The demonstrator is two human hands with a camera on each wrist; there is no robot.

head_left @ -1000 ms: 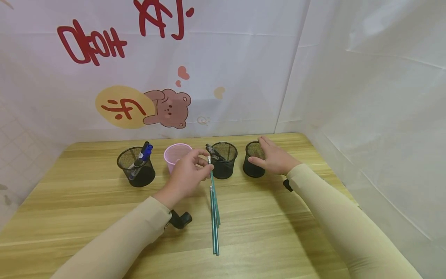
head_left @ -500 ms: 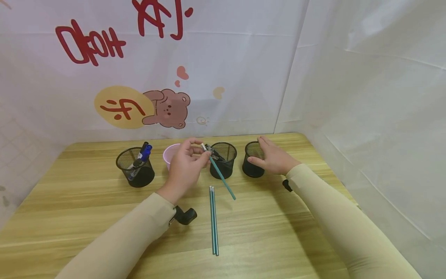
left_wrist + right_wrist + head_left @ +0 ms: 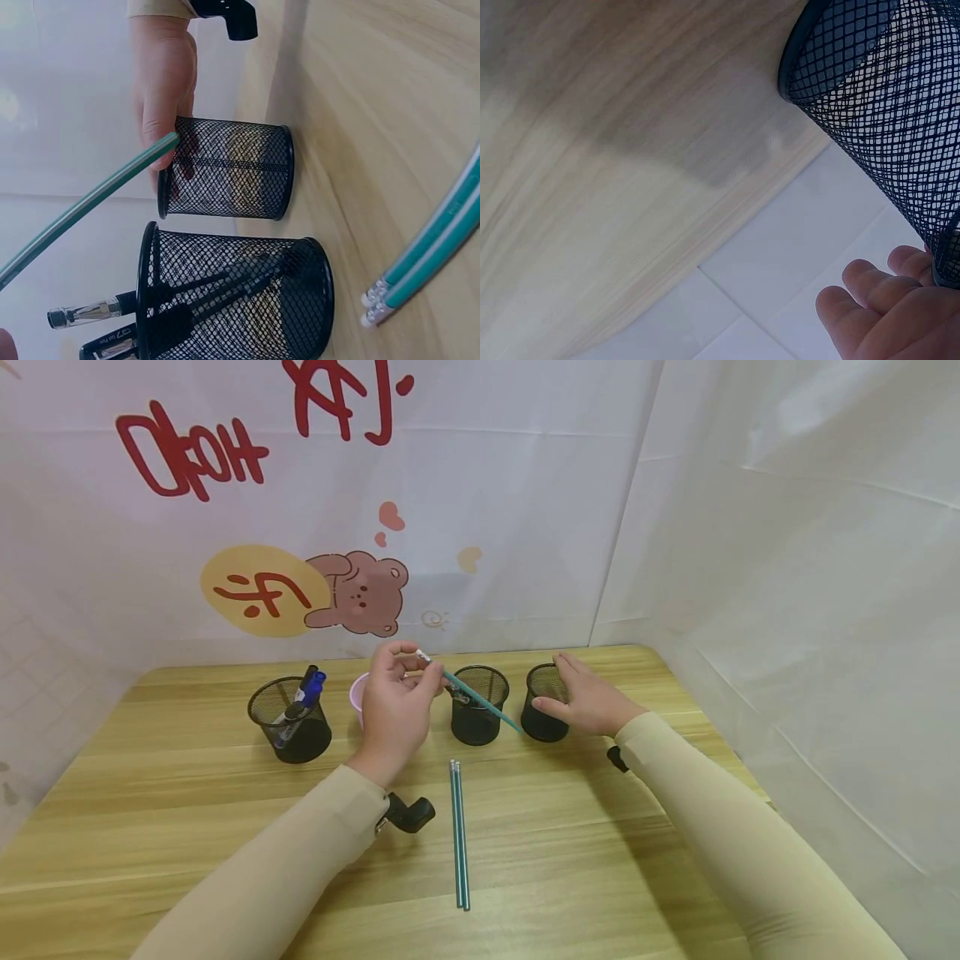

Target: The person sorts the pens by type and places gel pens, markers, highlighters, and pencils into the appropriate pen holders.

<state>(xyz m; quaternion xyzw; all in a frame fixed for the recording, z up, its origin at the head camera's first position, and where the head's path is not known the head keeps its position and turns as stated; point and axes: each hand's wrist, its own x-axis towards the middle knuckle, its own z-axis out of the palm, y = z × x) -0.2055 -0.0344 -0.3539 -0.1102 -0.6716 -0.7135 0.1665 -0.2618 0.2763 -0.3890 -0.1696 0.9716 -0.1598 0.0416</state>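
Note:
My left hand (image 3: pixel 397 714) pinches a green pencil (image 3: pixel 480 700) near its eraser end. The pencil slants down to the right over a black mesh pen cup (image 3: pixel 476 729) that holds black pens. In the left wrist view the pencil's far tip (image 3: pixel 171 140) overlaps the rim of the rightmost black mesh pen cup (image 3: pixel 229 169). That cup stands upright, gripped at the rim by my right hand (image 3: pixel 592 697), thumb on the near side and fingers behind. Two more green pencils (image 3: pixel 460 835) lie side by side on the table, erasers pointing away from me.
A pink mesh cup (image 3: pixel 357 697) stands partly hidden behind my left hand. At the left is another black mesh cup (image 3: pixel 307 743) with blue and black markers (image 3: pixel 312 689). A white printed curtain (image 3: pixel 510 543) hangs behind the wooden table (image 3: pixel 187 793).
My left hand has lifted one pencil off the pair on the table and moved it up, swinging its lower tip rightward toward the rightmost cup. My right hand has stayed in place.

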